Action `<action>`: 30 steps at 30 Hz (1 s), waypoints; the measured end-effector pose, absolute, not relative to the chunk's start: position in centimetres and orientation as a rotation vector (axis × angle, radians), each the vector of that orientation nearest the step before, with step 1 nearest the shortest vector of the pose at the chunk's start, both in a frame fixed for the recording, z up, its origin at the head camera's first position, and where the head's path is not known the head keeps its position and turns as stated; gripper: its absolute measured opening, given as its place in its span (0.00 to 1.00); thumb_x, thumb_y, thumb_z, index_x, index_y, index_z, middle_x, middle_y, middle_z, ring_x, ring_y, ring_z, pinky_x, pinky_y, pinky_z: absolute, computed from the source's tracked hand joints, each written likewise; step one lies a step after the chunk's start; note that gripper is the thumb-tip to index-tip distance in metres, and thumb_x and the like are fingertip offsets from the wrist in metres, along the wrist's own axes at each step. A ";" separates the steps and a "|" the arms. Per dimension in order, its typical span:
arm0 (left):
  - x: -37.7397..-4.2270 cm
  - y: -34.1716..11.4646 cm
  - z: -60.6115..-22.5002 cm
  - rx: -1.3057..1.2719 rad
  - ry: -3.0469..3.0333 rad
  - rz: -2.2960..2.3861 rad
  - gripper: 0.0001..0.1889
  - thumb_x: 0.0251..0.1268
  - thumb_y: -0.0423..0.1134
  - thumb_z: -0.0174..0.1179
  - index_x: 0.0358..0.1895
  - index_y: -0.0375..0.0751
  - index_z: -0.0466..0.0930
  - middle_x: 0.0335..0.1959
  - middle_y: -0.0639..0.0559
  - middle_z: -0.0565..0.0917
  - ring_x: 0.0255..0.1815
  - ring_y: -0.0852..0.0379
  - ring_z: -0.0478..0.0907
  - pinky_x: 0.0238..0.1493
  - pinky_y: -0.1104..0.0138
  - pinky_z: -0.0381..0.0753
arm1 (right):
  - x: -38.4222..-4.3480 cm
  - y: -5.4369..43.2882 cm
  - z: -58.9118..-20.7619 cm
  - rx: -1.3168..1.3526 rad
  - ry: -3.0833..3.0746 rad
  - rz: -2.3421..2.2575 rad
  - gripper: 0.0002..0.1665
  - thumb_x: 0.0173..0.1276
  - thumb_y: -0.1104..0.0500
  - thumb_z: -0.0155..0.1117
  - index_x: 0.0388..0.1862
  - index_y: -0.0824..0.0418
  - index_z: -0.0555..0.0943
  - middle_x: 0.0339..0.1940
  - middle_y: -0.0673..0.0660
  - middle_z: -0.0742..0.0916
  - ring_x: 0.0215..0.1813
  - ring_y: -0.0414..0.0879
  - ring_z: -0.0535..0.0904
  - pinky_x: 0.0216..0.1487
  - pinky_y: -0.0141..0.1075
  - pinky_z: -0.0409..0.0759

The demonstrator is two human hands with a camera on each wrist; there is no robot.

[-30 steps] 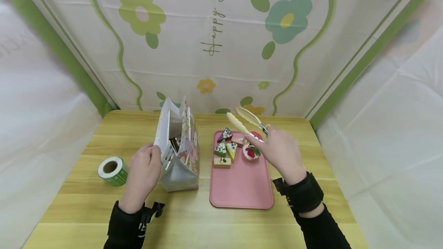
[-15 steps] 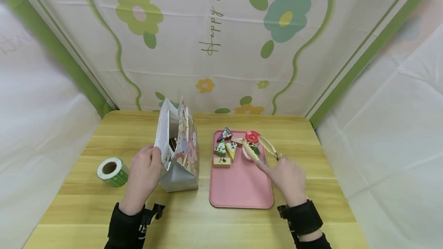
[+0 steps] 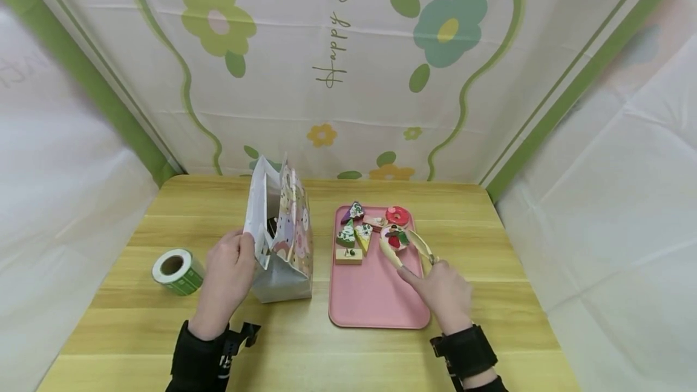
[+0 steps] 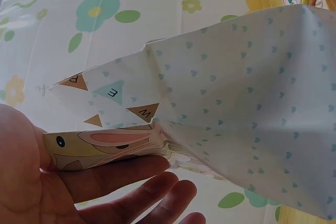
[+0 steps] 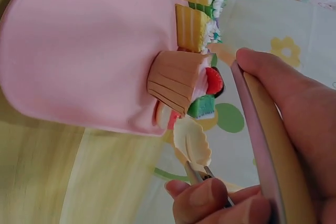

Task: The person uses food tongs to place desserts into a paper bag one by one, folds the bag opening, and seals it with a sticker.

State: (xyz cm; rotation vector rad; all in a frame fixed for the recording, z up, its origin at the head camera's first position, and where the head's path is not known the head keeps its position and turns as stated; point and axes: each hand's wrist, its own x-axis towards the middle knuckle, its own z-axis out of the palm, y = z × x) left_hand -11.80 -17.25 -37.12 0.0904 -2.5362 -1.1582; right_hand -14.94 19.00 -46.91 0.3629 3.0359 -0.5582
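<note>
My left hand (image 3: 229, 268) pinches the near-left edge of an upright paper gift bag (image 3: 294, 241); the left wrist view shows thumb and fingers on either side of that edge (image 4: 97, 148). Inside the bag something dark is partly visible. My right hand (image 3: 443, 295) holds cream-tipped food tongs (image 3: 391, 254), their two arms spread on either side of a toy cupcake (image 3: 394, 238) with red fruit on top. In the right wrist view, one scalloped tong tip (image 5: 191, 142) is right beside the cupcake's brown cup (image 5: 173, 80). The cupcake stands on a pink tray (image 3: 376, 301).
Several toy cake pieces (image 3: 363, 235) and a red toy donut (image 3: 397, 216) crowd the tray's far half. A roll of green-and-white labels (image 3: 178, 271) lies left of the bag on the wooden table (image 3: 327, 356). A flowered cloth (image 3: 376, 101) hangs behind.
My right hand has brought the tongs down and toward me, from above the tray's far end to around the cupcake. The left hand stays on the bag.
</note>
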 end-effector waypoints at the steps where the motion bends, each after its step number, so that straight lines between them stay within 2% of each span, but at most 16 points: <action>1: -11.8 -17.3 -37.1 0.088 -2.533 -1.161 0.25 0.78 0.37 0.35 0.22 0.34 0.77 0.27 0.44 0.74 0.23 0.51 0.69 0.19 0.62 0.68 | -15.1 19.0 -47.0 0.365 3.037 -0.558 0.53 0.41 0.11 0.53 0.25 0.61 0.74 0.15 0.53 0.71 0.15 0.47 0.68 0.14 0.38 0.58; 8: -11.7 -17.3 -37.3 0.082 -2.526 -1.161 0.24 0.77 0.36 0.36 0.28 0.31 0.80 0.30 0.43 0.77 0.25 0.50 0.71 0.21 0.62 0.70 | -15.9 18.5 -47.6 0.368 3.049 -0.554 0.51 0.42 0.12 0.55 0.24 0.60 0.74 0.16 0.53 0.72 0.16 0.47 0.69 0.15 0.38 0.58; 12: -11.7 -17.3 -37.3 0.082 -2.530 -1.154 0.24 0.78 0.37 0.36 0.28 0.31 0.80 0.29 0.43 0.76 0.25 0.50 0.71 0.22 0.61 0.70 | -16.1 18.3 -47.8 0.355 3.053 -0.557 0.49 0.44 0.13 0.55 0.23 0.60 0.73 0.15 0.53 0.71 0.16 0.47 0.69 0.15 0.38 0.58; 21: -11.7 -17.2 -37.4 0.085 -2.540 -1.144 0.26 0.78 0.37 0.35 0.20 0.37 0.75 0.26 0.45 0.72 0.23 0.51 0.68 0.22 0.61 0.67 | -16.1 18.5 -48.1 0.328 3.062 -0.573 0.48 0.47 0.14 0.54 0.22 0.59 0.72 0.15 0.53 0.72 0.15 0.46 0.67 0.14 0.37 0.57; 27: -11.7 -17.3 -37.4 0.088 -2.534 -1.158 0.25 0.78 0.37 0.35 0.27 0.32 0.80 0.28 0.44 0.75 0.25 0.50 0.70 0.23 0.61 0.70 | -16.0 18.5 -47.9 0.338 3.031 -0.570 0.50 0.46 0.12 0.51 0.22 0.59 0.72 0.14 0.52 0.71 0.14 0.45 0.67 0.14 0.36 0.56; 30: -11.7 -17.2 -37.4 0.088 -2.533 -1.161 0.25 0.78 0.37 0.35 0.24 0.34 0.78 0.27 0.45 0.74 0.24 0.51 0.70 0.22 0.61 0.69 | -16.0 18.6 -47.9 0.345 3.023 -0.561 0.49 0.46 0.12 0.51 0.22 0.59 0.72 0.13 0.52 0.70 0.14 0.45 0.66 0.14 0.36 0.55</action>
